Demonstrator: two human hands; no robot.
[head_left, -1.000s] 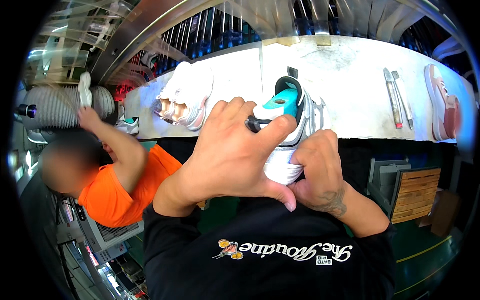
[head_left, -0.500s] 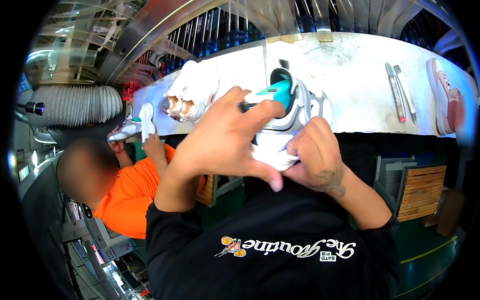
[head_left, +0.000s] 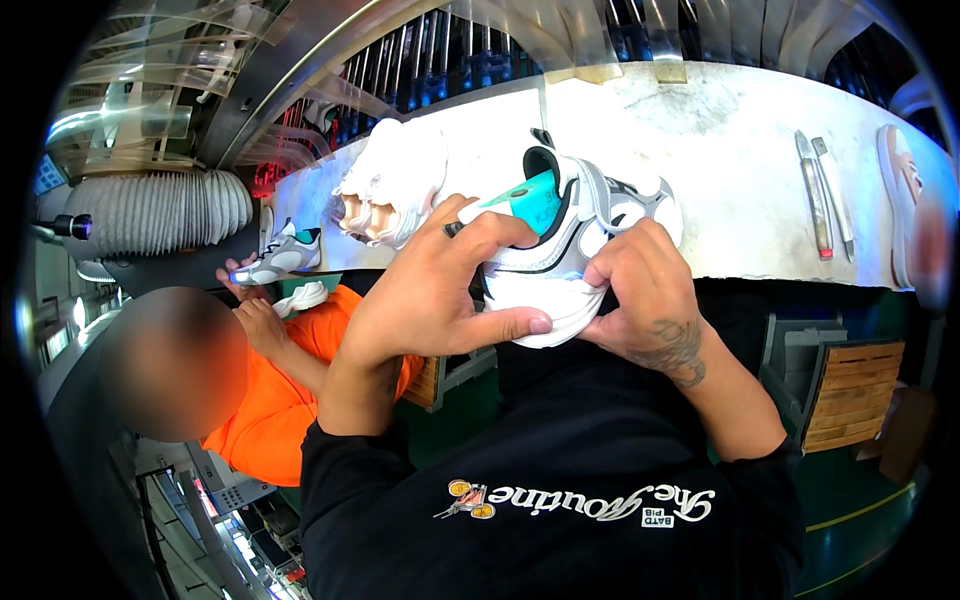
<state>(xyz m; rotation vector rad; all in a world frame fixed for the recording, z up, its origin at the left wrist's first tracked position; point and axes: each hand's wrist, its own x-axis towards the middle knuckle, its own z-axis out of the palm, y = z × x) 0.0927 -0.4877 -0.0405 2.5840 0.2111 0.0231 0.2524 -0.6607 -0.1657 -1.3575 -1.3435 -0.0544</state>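
Observation:
A grey-and-white sneaker [head_left: 530, 262] is held tilted at the front edge of the bench, its black-lined opening facing up and left. A glossy teal piece [head_left: 537, 200] fills that opening. Along the shoe's near side runs a thick white sole [head_left: 545, 305]. My left hand [head_left: 425, 275] is closed around the sneaker, fingers over the teal piece and thumb against the sole. With fingers curled and thumb underneath, my right hand [head_left: 650, 300] grips the sole's right part. Whether the sole is fully joined to the upper cannot be seen.
White shoes [head_left: 390, 185] sit left on the white bench [head_left: 710, 150]. Two slim tools [head_left: 815, 195] and a pinkish shoe [head_left: 900, 190] lie right. An orange-sleeved co-worker [head_left: 270, 410] handles a grey sneaker [head_left: 280, 258] and white sole [head_left: 302, 297]. A slatted wooden seat [head_left: 855, 395] stands lower right.
My left thumb has come up onto the white sole, and the sneaker has turned slightly, showing more of its side. The co-worker's white sole has moved down toward their body.

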